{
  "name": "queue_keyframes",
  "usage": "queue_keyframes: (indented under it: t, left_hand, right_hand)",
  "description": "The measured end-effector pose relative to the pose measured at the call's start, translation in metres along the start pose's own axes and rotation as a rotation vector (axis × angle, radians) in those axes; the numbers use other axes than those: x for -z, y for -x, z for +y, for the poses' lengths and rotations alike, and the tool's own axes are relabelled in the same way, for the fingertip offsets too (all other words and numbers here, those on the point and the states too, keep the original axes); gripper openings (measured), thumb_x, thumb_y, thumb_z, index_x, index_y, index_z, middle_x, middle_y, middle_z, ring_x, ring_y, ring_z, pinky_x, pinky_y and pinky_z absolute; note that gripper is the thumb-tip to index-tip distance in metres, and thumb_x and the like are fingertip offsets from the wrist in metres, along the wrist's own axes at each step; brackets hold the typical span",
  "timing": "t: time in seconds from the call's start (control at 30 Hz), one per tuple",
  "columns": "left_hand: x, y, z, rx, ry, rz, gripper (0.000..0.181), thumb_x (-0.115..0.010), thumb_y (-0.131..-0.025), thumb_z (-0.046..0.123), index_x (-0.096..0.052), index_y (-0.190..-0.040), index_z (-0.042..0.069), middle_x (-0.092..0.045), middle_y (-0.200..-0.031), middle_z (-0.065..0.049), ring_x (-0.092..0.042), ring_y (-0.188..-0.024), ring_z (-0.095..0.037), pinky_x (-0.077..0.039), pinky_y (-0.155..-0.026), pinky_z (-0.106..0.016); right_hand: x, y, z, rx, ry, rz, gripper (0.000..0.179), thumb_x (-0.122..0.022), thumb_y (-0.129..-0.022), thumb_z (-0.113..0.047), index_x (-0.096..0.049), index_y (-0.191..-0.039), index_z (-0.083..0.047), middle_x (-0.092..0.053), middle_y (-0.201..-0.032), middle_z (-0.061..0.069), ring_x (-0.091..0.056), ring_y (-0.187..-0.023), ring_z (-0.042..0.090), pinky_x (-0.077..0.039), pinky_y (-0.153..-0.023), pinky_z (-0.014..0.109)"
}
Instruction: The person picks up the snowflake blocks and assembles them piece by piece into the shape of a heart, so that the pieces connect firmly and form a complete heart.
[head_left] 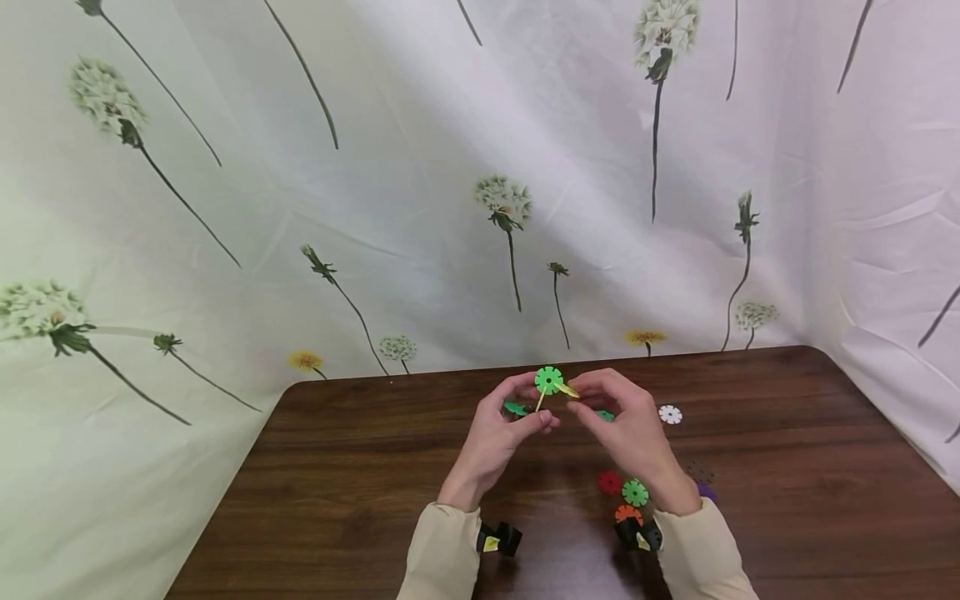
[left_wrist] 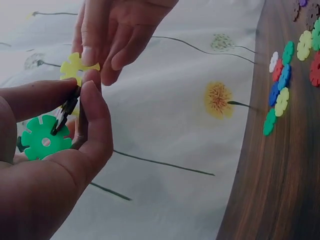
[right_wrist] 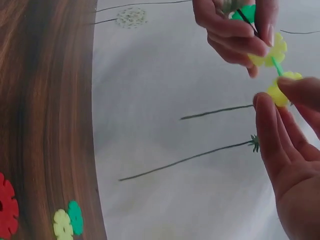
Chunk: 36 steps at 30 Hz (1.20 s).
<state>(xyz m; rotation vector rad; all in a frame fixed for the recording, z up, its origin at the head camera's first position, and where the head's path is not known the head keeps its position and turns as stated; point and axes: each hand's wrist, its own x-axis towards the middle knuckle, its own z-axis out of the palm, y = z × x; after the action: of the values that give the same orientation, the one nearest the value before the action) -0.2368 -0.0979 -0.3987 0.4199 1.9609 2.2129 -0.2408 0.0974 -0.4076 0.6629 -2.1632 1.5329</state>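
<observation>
Both hands meet above the back of the table around a chain of slotted plastic snowflake discs. My left hand (head_left: 498,437) pinches the chain, which includes a green disc (left_wrist: 47,142), a black disc (left_wrist: 66,112) seen nearly edge-on and a yellow disc (right_wrist: 272,50). A bright green disc (head_left: 549,380) faces the head camera between the hands. My right hand (head_left: 630,421) pinches another yellow disc (right_wrist: 280,96) between thumb and fingers. It touches the bright green disc's edge; how deep the slots engage is hidden.
On the table (head_left: 337,467), loose discs lie near the right forearm: red (head_left: 610,482), green (head_left: 635,492), orange (head_left: 628,514), brown (head_left: 702,472) and purple (head_left: 706,492). A white disc (head_left: 671,414) lies farther back. A flower-printed cloth (head_left: 450,275) hangs behind the table.
</observation>
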Motion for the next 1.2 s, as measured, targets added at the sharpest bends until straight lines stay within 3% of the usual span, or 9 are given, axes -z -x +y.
queue_keyframes:
  t: [0.17, 0.43, 0.6, 0.73, 0.87, 1.07, 1.2]
  left_hand:
    - [0.0, 0.0, 0.001, -0.011, 0.008, 0.02, 0.048, -0.063, -0.089, -0.002, -0.051, -0.134, 0.007, -0.05, -0.107, -0.009, -0.07, -0.083, -0.013, -0.056, -0.085, -0.033]
    - [0.003, 0.001, 0.002, 0.004, -0.069, 0.062, 0.048, -0.068, -0.088, 0.006, -0.053, -0.133, 0.011, -0.053, -0.106, -0.007, -0.072, -0.087, -0.018, -0.055, -0.084, -0.033]
    - [0.004, 0.001, 0.003, 0.006, -0.101, 0.064, 0.044, -0.067, -0.089, 0.01, -0.054, -0.132, 0.012, -0.054, -0.113, -0.017, -0.071, -0.086, -0.014, -0.053, -0.085, -0.037]
    - [0.006, 0.001, 0.003, 0.015, -0.124, 0.071, 0.04, -0.068, -0.09, 0.014, -0.057, -0.128, 0.009, -0.06, -0.108, -0.014, -0.071, -0.087, -0.016, -0.052, -0.088, -0.045]
    - [0.007, 0.001, 0.001, 0.025, -0.125, 0.071, 0.039, -0.069, -0.089, 0.015, -0.059, -0.126, 0.007, -0.063, -0.103, -0.008, -0.071, -0.087, -0.015, -0.052, -0.088, -0.045]
    - [0.008, 0.001, 0.001, 0.029, -0.122, 0.071, 0.04, -0.069, -0.09, 0.016, -0.058, -0.126, 0.005, -0.062, -0.101, -0.006, -0.071, -0.085, -0.014, -0.052, -0.087, -0.043]
    - [0.008, 0.001, 0.001, 0.036, -0.132, 0.07, 0.036, -0.069, -0.09, 0.015, -0.06, -0.124, 0.007, -0.062, -0.1, -0.005, -0.071, -0.085, -0.014, -0.052, -0.087, -0.044]
  right_hand:
    - [0.012, 0.0, 0.004, -0.002, 0.023, -0.042, 0.032, -0.076, -0.081, -0.004, -0.065, -0.11, -0.011, -0.066, -0.105, 0.003, -0.065, -0.09, 0.009, -0.055, -0.074, 0.022]
    - [0.048, 0.004, 0.016, -0.184, 0.056, 0.028, 0.025, -0.068, -0.09, -0.017, -0.064, -0.114, -0.01, -0.066, -0.101, 0.003, -0.061, -0.086, 0.004, -0.05, -0.074, 0.019]
    - [0.072, 0.008, 0.027, -0.226, 0.092, 0.088, 0.029, -0.066, -0.092, -0.019, -0.063, -0.118, -0.008, -0.064, -0.101, -0.006, -0.059, -0.088, 0.001, -0.049, -0.074, 0.013]
    - [0.089, 0.014, 0.041, -0.263, 0.14, 0.093, 0.032, -0.065, -0.093, -0.022, -0.061, -0.12, -0.006, -0.06, -0.099, -0.014, -0.057, -0.088, 0.0, -0.049, -0.074, 0.012]
    - [0.109, 0.025, 0.06, -0.322, 0.21, 0.018, 0.036, -0.063, -0.094, -0.027, -0.06, -0.122, -0.006, -0.061, -0.099, -0.013, -0.058, -0.086, -0.003, -0.049, -0.071, 0.014]
    - [0.141, 0.042, 0.085, -0.443, 0.296, -0.231, 0.04, -0.064, -0.093, -0.036, -0.062, -0.121, -0.007, -0.067, -0.112, 0.008, -0.057, -0.088, -0.006, -0.05, -0.072, 0.021]
    - [0.154, 0.052, 0.097, -0.491, 0.304, -0.359, 0.039, -0.068, -0.09, -0.031, -0.062, -0.121, -0.008, -0.066, -0.115, 0.011, -0.054, -0.087, -0.004, -0.048, -0.071, 0.021]
